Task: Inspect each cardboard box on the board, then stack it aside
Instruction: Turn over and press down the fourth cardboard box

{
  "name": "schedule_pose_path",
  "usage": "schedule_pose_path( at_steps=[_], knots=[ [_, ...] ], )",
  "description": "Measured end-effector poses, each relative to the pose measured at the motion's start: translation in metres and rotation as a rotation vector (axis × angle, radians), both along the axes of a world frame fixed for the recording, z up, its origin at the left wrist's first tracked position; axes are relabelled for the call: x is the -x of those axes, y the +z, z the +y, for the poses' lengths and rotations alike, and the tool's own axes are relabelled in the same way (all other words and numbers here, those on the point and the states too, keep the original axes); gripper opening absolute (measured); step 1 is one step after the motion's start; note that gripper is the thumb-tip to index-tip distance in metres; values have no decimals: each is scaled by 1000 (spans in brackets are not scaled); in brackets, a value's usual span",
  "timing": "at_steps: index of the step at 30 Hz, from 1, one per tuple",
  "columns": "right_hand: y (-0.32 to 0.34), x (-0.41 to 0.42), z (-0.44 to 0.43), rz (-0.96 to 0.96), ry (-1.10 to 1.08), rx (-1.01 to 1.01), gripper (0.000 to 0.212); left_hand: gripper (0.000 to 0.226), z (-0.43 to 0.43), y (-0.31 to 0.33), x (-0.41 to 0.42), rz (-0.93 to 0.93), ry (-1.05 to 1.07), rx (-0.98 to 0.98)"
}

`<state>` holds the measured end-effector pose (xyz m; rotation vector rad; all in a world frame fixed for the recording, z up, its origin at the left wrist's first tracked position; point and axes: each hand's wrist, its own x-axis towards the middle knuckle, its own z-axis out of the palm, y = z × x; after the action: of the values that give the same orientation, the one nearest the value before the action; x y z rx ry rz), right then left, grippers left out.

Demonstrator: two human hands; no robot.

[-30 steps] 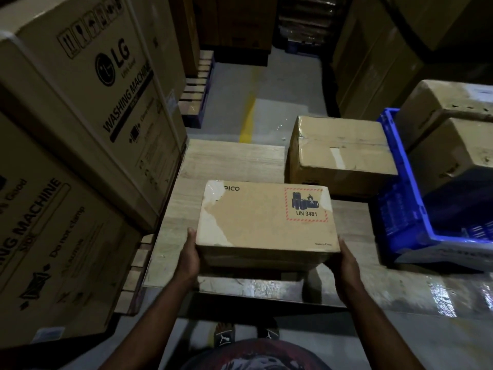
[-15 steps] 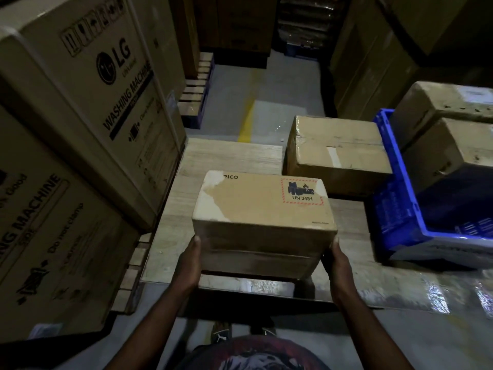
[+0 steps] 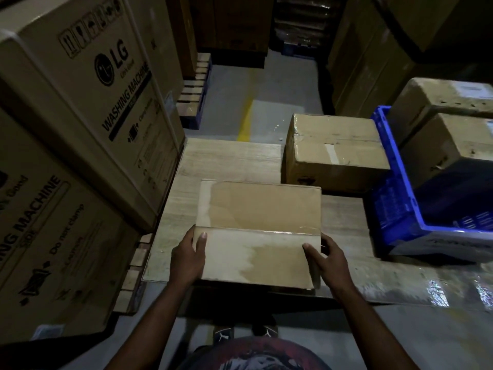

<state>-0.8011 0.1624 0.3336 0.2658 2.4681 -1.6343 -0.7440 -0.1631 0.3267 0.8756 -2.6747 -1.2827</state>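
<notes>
A flat brown cardboard box (image 3: 257, 231) is held over the near part of the wooden board (image 3: 229, 158). A taped seam runs across the face turned up at me, and its lower half has a pale torn patch. My left hand (image 3: 186, 259) grips its left end with the thumb on top. My right hand (image 3: 326, 259) grips its right end, thumb on the upper face too. A second, taller taped cardboard box (image 3: 333, 150) stands on the board's far right part.
Large LG washing machine cartons (image 3: 80, 124) wall off the left side. A blue plastic crate (image 3: 394, 209) at the right holds more cardboard boxes (image 3: 448, 145). A grey floor aisle with a yellow line (image 3: 246, 118) runs ahead. Dark stacked cartons stand behind.
The box has been tipped away from me: the face with the red hazard label went out of sight and a plain taped face now points up. My thumbs shifted onto that face.
</notes>
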Motion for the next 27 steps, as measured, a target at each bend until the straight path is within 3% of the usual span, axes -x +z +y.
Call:
schedule_pose_path(
  at_steps=[6,14,21,27],
  knots=[
    [1,18,-13,-37,-47,25,30,50,0,-8,23,-9,33,-22],
    [-2,46,-22,-92,-53,-12,38,49,-10,-8,47,-53,-19,59],
    [-1,48,-27,-133,-62,-54,43,57,-10,0,51,-114,-5,16],
    [-18,-1,-11,-200,-96,190,33,74,-5,2,16,-275,43,-203]
  ],
)
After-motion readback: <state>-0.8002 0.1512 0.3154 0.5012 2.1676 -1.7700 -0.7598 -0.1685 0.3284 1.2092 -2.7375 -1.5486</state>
